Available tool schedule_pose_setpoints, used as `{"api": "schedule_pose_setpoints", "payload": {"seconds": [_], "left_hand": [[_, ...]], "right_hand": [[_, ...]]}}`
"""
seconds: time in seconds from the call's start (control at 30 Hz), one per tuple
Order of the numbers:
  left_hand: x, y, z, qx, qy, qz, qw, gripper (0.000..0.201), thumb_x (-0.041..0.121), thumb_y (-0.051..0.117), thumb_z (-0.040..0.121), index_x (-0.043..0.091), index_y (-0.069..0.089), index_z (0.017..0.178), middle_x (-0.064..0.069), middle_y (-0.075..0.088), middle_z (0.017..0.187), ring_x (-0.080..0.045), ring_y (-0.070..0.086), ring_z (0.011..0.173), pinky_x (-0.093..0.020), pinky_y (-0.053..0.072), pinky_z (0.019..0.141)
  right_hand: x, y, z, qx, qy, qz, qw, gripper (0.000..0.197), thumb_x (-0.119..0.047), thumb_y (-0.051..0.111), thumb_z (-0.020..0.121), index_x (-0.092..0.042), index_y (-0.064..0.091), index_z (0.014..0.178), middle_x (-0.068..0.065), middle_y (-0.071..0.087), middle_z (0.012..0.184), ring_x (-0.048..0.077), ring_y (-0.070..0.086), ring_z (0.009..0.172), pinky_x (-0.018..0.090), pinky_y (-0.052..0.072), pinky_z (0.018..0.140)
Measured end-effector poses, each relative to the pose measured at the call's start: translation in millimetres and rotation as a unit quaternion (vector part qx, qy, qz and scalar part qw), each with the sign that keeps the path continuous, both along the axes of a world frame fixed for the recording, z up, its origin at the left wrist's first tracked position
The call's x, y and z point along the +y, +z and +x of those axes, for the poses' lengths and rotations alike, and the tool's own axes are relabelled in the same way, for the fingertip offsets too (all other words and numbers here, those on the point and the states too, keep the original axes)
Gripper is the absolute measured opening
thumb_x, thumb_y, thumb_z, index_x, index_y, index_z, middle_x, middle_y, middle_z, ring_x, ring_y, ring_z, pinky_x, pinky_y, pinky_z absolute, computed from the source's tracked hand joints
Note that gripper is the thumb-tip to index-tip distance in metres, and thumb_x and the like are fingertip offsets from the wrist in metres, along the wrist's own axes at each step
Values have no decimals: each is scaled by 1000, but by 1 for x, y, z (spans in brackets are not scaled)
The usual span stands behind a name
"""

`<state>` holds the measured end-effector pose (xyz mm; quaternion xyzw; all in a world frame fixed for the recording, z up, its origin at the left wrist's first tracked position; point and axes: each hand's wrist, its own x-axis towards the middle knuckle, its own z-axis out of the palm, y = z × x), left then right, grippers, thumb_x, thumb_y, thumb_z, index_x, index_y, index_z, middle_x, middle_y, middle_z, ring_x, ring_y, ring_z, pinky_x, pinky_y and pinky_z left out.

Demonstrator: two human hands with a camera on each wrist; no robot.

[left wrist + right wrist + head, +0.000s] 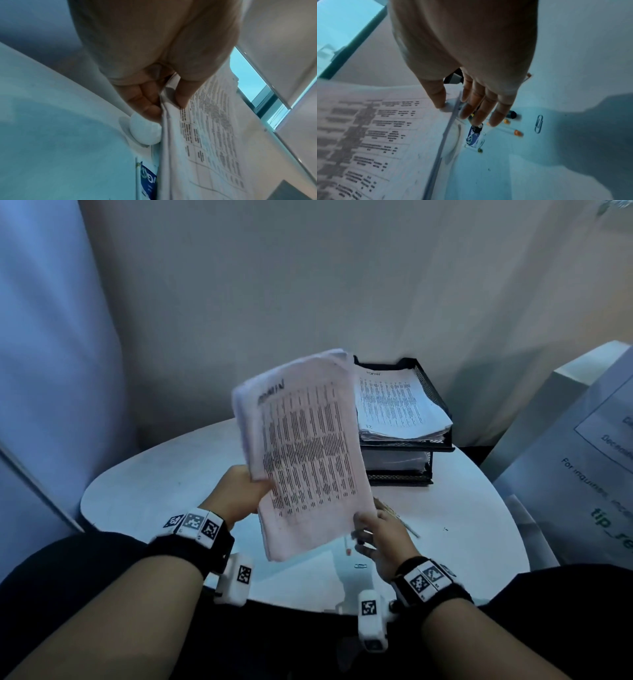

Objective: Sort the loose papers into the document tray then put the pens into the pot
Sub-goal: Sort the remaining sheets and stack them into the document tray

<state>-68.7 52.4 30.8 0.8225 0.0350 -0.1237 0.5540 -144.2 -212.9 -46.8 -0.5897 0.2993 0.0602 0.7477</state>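
A thick stack of printed papers point(308, 453) is held tilted in the air above the white table point(154, 474). My left hand point(255, 482) pinches its left edge; in the left wrist view the thumb and fingers point(152, 108) clamp the sheets point(205, 135). My right hand point(363, 529) holds the lower right corner, thumb point(440, 104) on the printed face point(376, 135) and fingers behind the edge. The black mesh two-tier document tray point(428, 385) stands at the back with papers in both tiers. Several pens point(517, 132) lie on the table under my right fingers. No pot shows.
A paper clip point(539, 123) lies on the table right of the pens, also seen near my right wrist as a small clip point(359, 566). A big white box with a printed label point(582, 457) stands at the right of the table. Walls close in behind and at the left.
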Motion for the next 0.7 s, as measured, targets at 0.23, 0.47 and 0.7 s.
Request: {"api": "schedule_pose_setpoints", "payload": {"seconds": [0.23,0.47,0.7], "left_hand": [[-15,-7,-1,44,17,-61,997,9,8,63,100,3,70,103,-17,77,96,-34,76,90,-40,63,68],[-18,-2,-3,64,-96,56,992,23,38,61,102,16,67,108,-7,78,95,-25,74,64,-31,51,58],[-13,7,6,34,-195,196,960,15,47,60,98,36,67,104,10,77,91,-11,75,68,-33,57,70]], "right_hand": [[17,5,-3,40,-14,141,989,3,-13,62,100,-14,63,97,2,65,71,22,59,65,29,45,51],[14,-22,-5,89,-22,153,984,11,-7,52,103,-5,58,112,5,57,77,12,47,48,23,35,42],[-33,-26,5,70,-144,167,973,13,-4,45,106,-10,55,101,4,55,74,10,44,46,19,36,36]]}}
